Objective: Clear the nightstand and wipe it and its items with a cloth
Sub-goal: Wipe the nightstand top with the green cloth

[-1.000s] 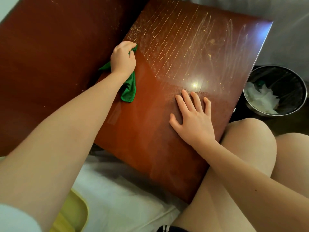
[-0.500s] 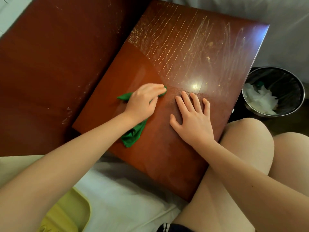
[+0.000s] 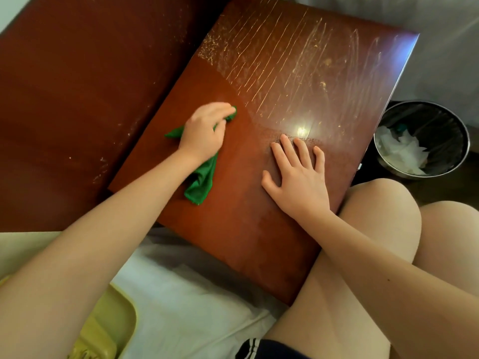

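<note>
Wiping nightstand (image 3: 246, 242) with cloth (image 3: 201, 182) gripped in left hand (image 3: 204, 133); right hand (image 3: 298, 182) resting flat, fingers spread; near half looking clean, far half streaked.

- Middle of the green cloth (image 3: 201, 180) lies hidden beneath the left hand (image 3: 203, 133), whose fingertips (image 3: 227, 110) are blurred.
- Nightstand (image 3: 246, 229) far corner cut by the top edge.
- Yellow object (image 3: 111, 320), bottom left, cropped, unidentifiable.
</note>
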A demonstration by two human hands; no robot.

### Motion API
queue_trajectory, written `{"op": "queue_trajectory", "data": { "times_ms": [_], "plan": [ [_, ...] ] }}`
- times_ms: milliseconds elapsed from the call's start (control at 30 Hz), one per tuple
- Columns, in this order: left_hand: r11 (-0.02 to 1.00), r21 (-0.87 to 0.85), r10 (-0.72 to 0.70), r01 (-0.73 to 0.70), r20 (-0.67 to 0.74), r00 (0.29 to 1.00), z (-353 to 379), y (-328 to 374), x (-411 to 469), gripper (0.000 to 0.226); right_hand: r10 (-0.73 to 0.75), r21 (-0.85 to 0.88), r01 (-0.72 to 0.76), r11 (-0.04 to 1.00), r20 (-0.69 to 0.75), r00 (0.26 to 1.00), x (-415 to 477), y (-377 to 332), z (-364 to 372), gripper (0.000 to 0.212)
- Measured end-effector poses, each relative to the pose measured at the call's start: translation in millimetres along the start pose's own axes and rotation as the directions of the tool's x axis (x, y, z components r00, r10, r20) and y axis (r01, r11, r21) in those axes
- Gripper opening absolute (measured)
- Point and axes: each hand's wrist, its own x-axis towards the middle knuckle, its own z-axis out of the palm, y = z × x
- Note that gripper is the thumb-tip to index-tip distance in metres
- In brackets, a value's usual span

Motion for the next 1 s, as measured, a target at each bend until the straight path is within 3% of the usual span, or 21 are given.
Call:
{"op": "queue_trajectory", "data": {
  "times_ms": [167, 300, 633, 1000],
  "plan": [
    [0.957, 0.008, -0.285, 0.289, -0.128, 0.950, 1, -10, 45, 0.036, 0.004, -0.002, -0.004, 1.000, 0.006, 1.000, 0, 0, 0, 0.060],
    [0.938, 0.028, -0.338, 0.346, -0.149, 0.929, 4, -9, 56, 0.036, 0.005, -0.006, -0.005, 1.000, 0.015, 1.000, 1, 0, -1, 0.061],
    [0.989, 0.079, -0.119, 0.123, -0.053, 0.991, 6, -2, 42, 0.036, 0.002, -0.010, -0.002, 1.000, 0.008, 1.000, 0, 0, 0, 0.060],
    [0.987, -0.025, 0.157, -0.157, 0.015, 0.987, 13, 34, -16, 0.035, 0.004, -0.008, -0.005, 1.000, -0.010, 1.000, -1, -1, 0, 0.060]
  ]
}}
